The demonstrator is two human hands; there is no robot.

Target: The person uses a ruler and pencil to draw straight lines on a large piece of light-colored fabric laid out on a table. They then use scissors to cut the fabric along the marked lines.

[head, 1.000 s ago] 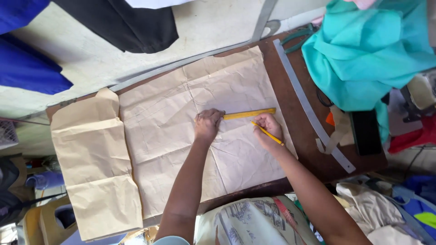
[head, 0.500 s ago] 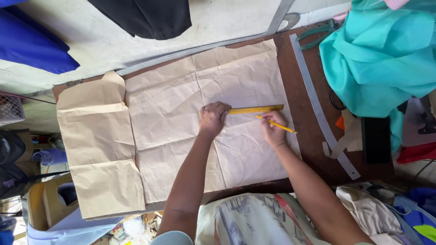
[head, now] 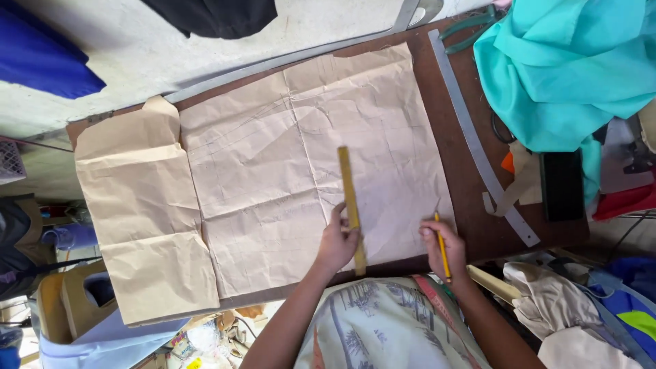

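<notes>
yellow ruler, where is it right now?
In the head view the yellow ruler lies lengthwise on the brown paper, right of centre, its near end pinned by the left hand; the right hand holds a pencil beside it.

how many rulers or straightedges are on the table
2: a yellow ruler lies on the brown paper under the left hand; a long curved grey ruler lies along the table's right side. Others may be hidden under the teal cloth.
</notes>
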